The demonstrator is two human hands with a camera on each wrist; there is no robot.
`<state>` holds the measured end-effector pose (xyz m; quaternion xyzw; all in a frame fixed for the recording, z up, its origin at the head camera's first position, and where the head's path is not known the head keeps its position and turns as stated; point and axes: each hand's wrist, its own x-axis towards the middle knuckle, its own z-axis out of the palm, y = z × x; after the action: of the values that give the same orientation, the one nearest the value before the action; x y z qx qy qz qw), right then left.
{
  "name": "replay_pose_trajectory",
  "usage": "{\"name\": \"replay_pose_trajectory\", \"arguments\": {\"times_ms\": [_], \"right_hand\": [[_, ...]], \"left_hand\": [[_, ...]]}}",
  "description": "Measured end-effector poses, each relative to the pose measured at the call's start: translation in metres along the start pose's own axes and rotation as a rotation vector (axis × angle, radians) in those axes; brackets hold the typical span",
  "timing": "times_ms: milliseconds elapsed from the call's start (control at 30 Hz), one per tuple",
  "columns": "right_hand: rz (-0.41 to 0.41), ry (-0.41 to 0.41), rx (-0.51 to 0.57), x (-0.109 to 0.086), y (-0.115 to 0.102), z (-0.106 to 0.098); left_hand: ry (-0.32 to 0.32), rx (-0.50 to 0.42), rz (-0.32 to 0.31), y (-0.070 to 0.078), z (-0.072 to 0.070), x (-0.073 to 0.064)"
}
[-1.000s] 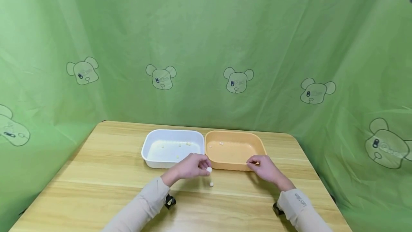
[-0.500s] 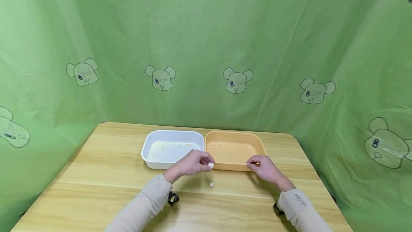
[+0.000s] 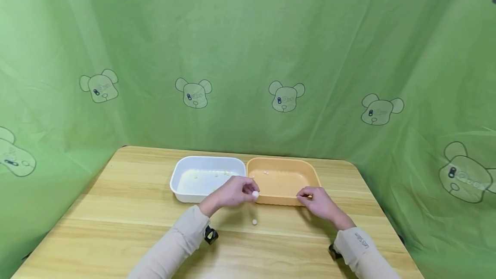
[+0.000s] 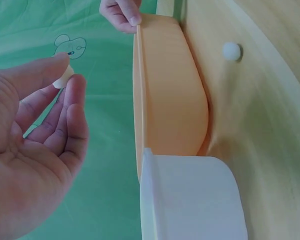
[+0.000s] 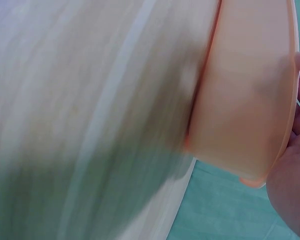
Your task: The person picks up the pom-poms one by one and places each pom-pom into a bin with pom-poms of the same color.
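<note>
Between thumb and fingertips, my left hand [image 3: 234, 190] pinches a small white ball-like piece [image 3: 255, 194], held up near the front left corner of the orange bin [image 3: 279, 199]. In the left wrist view this off-white piece [image 4: 64, 79] is partly covered by the thumb and fingers. My right hand [image 3: 319, 201] grips the front rim of the orange bin near its right end, thumb outside and fingers over the edge. A second white ball [image 3: 254, 222] lies on the table below my left hand; the left wrist view also shows this ball [image 4: 232, 51].
A white bin [image 3: 186, 196] stands against the left side of the orange one, with several small yellowish pieces inside. A few small white pieces [image 3: 266, 173] lie in the orange bin. The wooden table [image 3: 116, 218] ends at a green curtain [image 3: 240, 128] behind and on both sides.
My left hand has risen and moved forward and slightly right with the white ball, from above the table to the orange bin's front rim. The right hand has stayed in place.
</note>
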<state>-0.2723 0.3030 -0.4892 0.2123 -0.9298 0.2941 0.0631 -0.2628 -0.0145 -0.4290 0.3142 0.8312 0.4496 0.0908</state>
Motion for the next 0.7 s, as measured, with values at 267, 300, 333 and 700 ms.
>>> {"name": "replay_pose_trajectory", "arguments": {"times_ms": [267, 300, 333, 700], "right_hand": [[0.004, -0.007, 0.015, -0.002, 0.001, 0.001], [0.004, -0.006, 0.013, -0.002, 0.002, 0.001], [0.002, -0.006, 0.013, -0.002, 0.002, 0.001], [0.016, -0.018, 0.024, -0.001, 0.001, -0.001]], "left_hand": [[0.039, 0.024, -0.016, 0.005, -0.002, 0.005], [0.04, 0.021, -0.018, 0.006, -0.002, 0.006], [0.043, 0.016, -0.019, 0.006, -0.001, 0.007], [0.099, 0.009, -0.041, 0.016, -0.002, 0.019]]}}
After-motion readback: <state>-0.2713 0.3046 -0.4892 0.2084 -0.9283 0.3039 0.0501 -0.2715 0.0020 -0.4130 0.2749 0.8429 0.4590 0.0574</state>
